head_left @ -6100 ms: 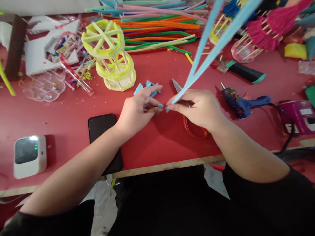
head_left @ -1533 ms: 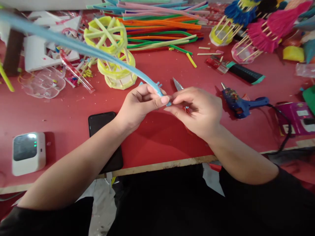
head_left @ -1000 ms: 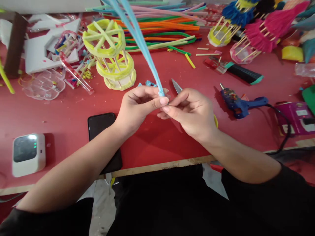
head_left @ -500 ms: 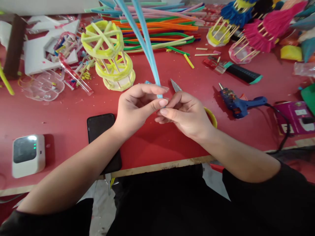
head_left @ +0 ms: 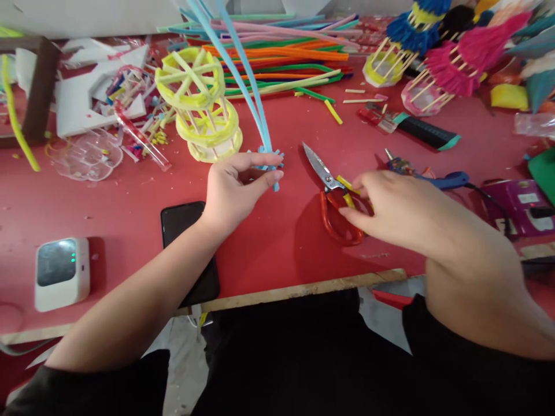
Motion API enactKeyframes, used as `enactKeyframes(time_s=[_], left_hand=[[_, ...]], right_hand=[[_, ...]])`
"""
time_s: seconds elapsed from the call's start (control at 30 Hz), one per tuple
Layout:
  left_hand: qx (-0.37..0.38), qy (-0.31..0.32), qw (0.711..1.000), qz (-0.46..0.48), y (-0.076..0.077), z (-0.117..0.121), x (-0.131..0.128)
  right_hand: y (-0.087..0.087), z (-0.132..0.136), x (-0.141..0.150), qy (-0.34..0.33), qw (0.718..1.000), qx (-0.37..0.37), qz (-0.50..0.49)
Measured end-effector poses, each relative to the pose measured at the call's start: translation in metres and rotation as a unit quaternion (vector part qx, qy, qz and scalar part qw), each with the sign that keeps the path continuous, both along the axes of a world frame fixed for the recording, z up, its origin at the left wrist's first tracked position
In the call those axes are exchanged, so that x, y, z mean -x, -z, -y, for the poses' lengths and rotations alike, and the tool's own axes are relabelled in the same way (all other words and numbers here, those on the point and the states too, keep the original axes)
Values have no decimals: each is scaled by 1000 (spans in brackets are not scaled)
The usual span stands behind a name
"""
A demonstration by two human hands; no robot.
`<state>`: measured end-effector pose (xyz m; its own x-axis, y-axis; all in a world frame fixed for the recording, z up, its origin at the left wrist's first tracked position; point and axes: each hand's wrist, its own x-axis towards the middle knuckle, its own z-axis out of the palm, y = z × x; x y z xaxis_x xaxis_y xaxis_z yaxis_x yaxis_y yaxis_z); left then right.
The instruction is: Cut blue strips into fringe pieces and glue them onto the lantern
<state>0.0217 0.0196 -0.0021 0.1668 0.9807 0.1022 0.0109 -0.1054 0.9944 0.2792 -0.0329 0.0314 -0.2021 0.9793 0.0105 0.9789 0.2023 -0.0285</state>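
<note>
Long light-blue pipe cleaners point(head_left: 255, 98) rise from my left hand point(head_left: 238, 188), pinched near their lower end between thumb and fingers. A short blue tip pokes out below the thumb. Just behind that hand lie cut blue pieces point(head_left: 280, 156), partly covered by the fingers. Over the handles of the scissors point(head_left: 327, 179) is my right hand point(head_left: 381, 208), thumb and fingers apart. The scissors lie on the red table, blades pointing away to the left, with red and yellow on the handles. Whether the right fingertips touch the handles is hard to tell.
A yellow two-tier frame point(head_left: 203, 110) stands behind my left hand, before a pile of coloured pipe cleaners point(head_left: 286, 52). A phone point(head_left: 186, 231) lies under my left forearm. On the right are a blue glue gun point(head_left: 446, 180) and a green-black cutter point(head_left: 427, 132). A white device point(head_left: 63, 274) sits left.
My right hand has let go of the pipe cleaners' lower end and moved right to the scissors, opening its fingers. The left hand still pinches the pipe cleaners, which earlier swung about.
</note>
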Motion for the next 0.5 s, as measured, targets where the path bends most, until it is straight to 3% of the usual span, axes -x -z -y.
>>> enactKeyframes(time_s=[0.1, 0.27, 0.37, 0.5], left_hand=[[-17, 13, 1000, -23, -1, 1, 0], [-37, 20, 998, -44, -1, 4, -1], [-35, 22, 998, -53, -1, 4, 0], [-20, 37, 998, -45, 0, 4, 0]], right_hand=[[8, 9, -1, -2, 998, 14, 61], [17, 3, -10, 23, 999, 8, 30], [10, -3, -28, 73, 996, 45, -19], [-14, 0, -38, 113, 987, 96, -57]])
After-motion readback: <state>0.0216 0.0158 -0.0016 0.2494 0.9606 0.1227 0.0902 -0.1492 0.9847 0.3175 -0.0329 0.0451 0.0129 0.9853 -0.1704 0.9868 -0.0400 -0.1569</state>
